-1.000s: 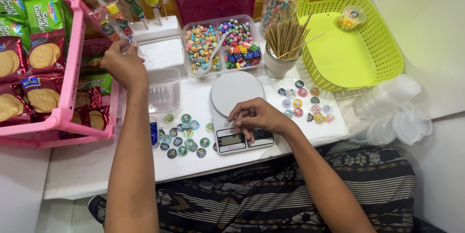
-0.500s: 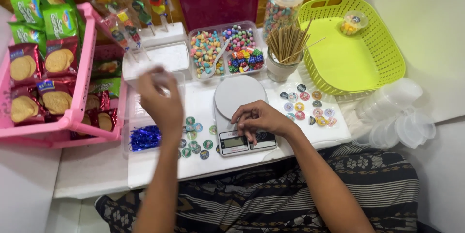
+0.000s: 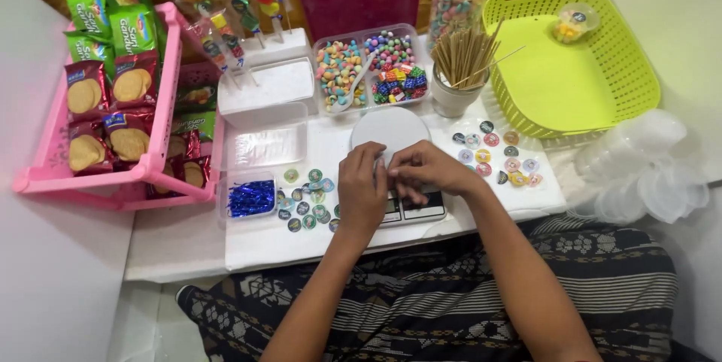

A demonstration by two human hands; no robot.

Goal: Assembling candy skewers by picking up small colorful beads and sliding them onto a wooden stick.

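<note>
1. Head view: I am looking down at both hands meeting over a small kitchen scale (image 3: 396, 153). The left hand (image 3: 361, 189) and the right hand (image 3: 427, 169) are curling their fingertips together just above the scale's white round platform, as if pinching something small between them; I cannot tell what it is, or whether either hand is truly closed on it.

2. The scale is sitting directly under the hands, close to the body, which I judge keeps it within easy reach.

3. Left of the left hand, green round stickers (image 3: 308, 200) are lying scattered flat on the white table (image 3: 248, 245), and beyond them a clear tub of blue foil strips (image 3: 251, 198) is standing.

4. Right of the right hand, pink and yellow stickers (image 3: 498, 155) are lying spread out singly.

5. Beyond the hands, a divided tray of coloured candies (image 3: 372, 68) is holding a white spoon, beside a cup of wooden skewers (image 3: 460, 68).

6. Far right, a lime-green basket (image 3: 594, 38) is holding one small filled cup; far left, a pink basket (image 3: 162, 106) is holding biscuit packets.
</note>
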